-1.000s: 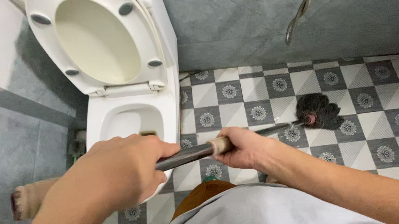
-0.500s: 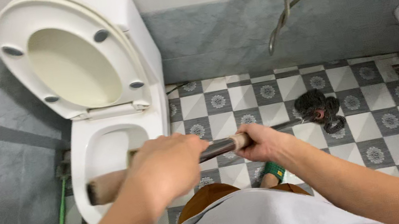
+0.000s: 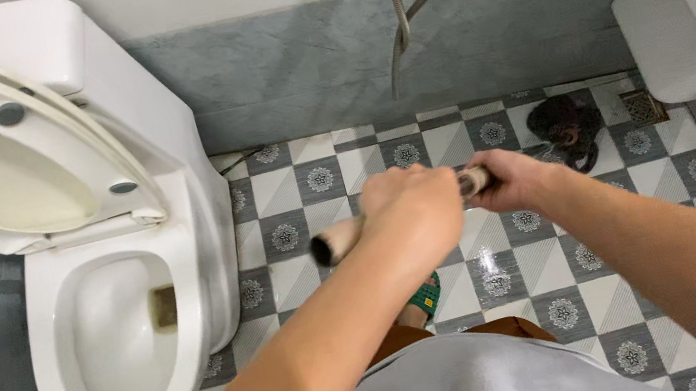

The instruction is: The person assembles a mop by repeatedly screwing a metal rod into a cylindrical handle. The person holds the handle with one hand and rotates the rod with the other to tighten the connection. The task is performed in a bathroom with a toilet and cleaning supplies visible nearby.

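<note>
Both of my hands grip one long wooden handle (image 3: 335,242) that runs across the middle of the view. My left hand (image 3: 412,208) closes around it near its blunt end. My right hand (image 3: 507,179) holds it farther along, toward the dark brush head (image 3: 567,126). That head rests on the patterned floor tiles (image 3: 489,266) by the far wall. A white toilet (image 3: 119,331) with its seat and lid raised stands to the left of my hands.
A grey tiled wall (image 3: 297,71) runs along the back, with a metal hose (image 3: 399,24) hanging down it. A white fixture (image 3: 683,41) fills the upper right corner, beside a small floor drain (image 3: 643,107). My foot in a green sandal (image 3: 423,299) shows below the handle.
The view has swung right, so the toilet now sits at the far left. My hands and the handle have shifted right, and the brush head has moved nearer the right-hand fixture.
</note>
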